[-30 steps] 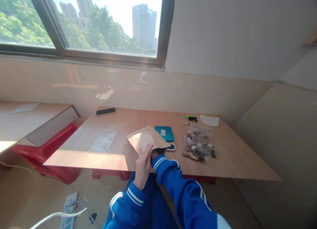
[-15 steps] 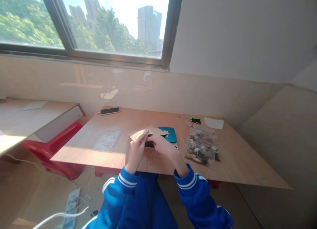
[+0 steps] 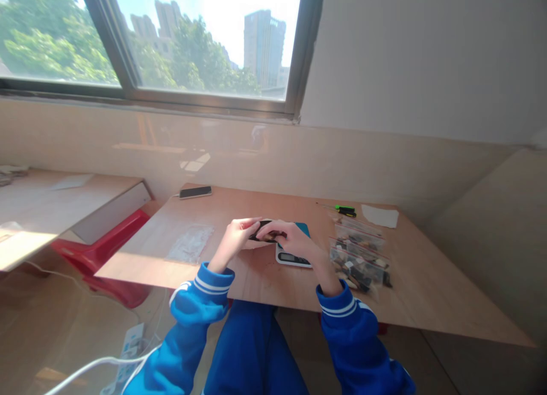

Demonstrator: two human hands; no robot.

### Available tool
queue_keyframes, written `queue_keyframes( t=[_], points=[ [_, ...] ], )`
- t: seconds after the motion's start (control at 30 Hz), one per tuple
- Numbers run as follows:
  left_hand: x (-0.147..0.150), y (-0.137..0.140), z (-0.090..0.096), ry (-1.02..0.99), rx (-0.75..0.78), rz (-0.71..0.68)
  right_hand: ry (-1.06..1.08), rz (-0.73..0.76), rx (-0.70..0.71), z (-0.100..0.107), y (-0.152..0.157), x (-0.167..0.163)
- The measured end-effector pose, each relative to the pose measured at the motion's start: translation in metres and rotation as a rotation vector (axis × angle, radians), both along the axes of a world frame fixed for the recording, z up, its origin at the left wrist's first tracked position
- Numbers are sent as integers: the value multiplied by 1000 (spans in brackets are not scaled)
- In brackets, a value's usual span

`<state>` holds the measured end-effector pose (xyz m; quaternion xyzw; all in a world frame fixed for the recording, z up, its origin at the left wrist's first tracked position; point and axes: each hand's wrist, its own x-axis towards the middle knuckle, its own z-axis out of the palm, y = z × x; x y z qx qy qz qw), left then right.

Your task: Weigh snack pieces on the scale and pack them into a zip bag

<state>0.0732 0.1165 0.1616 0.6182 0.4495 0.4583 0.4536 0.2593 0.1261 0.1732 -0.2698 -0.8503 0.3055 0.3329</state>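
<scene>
A brown paper bag [image 3: 257,244] is held between my hands above the table, its dark mouth turned towards me. My left hand [image 3: 236,236] grips the bag's left edge, thumb and fingers closed on it. My right hand [image 3: 291,240] is at the right side of the mouth, fingers curled over and partly inside the opening, thumb below. Something brownish shows between these fingers, too small to name. Just beyond and under my right hand lies a digital scale [image 3: 292,262] with a teal top and a white front with a display; the hand covers part of it.
To the right lie several zip bags [image 3: 359,258] of stone-like pieces, a green-and-black screwdriver [image 3: 344,208] and a white paper piece [image 3: 380,216]. At left are clear plastic bags [image 3: 190,243] and a phone [image 3: 195,192]. A red stool [image 3: 115,247] stands beside the table [image 3: 410,281].
The paper bag has tipped so that its dark mouth shows more widely. My hands have moved slightly apart, and the scale's front is now uncovered. The view has shifted slightly left.
</scene>
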Motion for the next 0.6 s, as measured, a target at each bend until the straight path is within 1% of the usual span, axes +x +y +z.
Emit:
queue_keyframes(
  t=[0.07, 0.13, 0.2, 0.3, 0.33, 0.4, 0.43, 0.47, 0.5, 0.53, 0.6],
  points=[
    [-3, 7, 4, -7, 3, -44, 32, -25, 21, 2, 5, 1],
    [-5, 13, 6, -7, -9, -42, 91, -47, 49, 3, 10, 0],
    [-7, 19, 6, -21, -26, 0, 196, -63, 44, 2, 15, 1],
    [-9, 26, 4, -47, -39, 84, 446, -112, -36, -7, 29, 8],
    [-9, 28, 3, -46, -33, 109, 559, -143, -75, -14, 35, 13],
    [-9, 30, 0, -33, -8, 150, 793, -225, -152, -34, 51, 29],
    [-9, 30, -1, -23, 5, 169, 882, -276, -184, -47, 58, 38],
    [-9, 31, -2, -14, 18, 185, 915, -336, -201, -61, 65, 47],
    [-9, 31, -3, -5, 27, 198, 883, -407, -203, -76, 71, 56],
    [-9, 32, -4, 5, 36, 210, 789, -481, -196, -91, 76, 64],
    [-9, 32, -6, 25, 55, 235, 588, -558, -184, -118, 82, 73]
  ],
)
